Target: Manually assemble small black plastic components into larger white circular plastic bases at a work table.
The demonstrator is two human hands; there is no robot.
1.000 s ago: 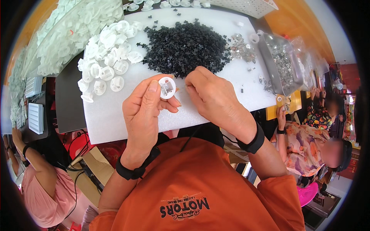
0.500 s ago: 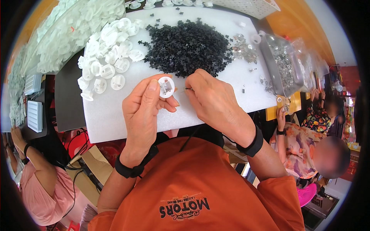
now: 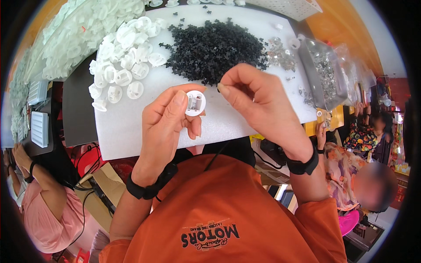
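Between the thumb and fingers of my left hand is a round white plastic part, its recessed side with a small metal-looking insert facing up. My right hand is a short way to its right, thumb and index finger pinched on what looks like a small black piece; most of it is hidden by the fingertips. Just beyond both hands lies a heap of small black cross-shaped pieces. More round white parts are piled to the left on the white foam sheet.
Small metal pieces lie beside a grey metal tray at the right. A large clear bag of white parts fills the far left. White slotted trays stand at the left. Co-workers sit on both sides, one in a pink top.
My right hand has moved slightly right and turned, its pinched fingertips now farther from the body near the black heap. The white part has shifted slightly right and nearer me in my left hand.
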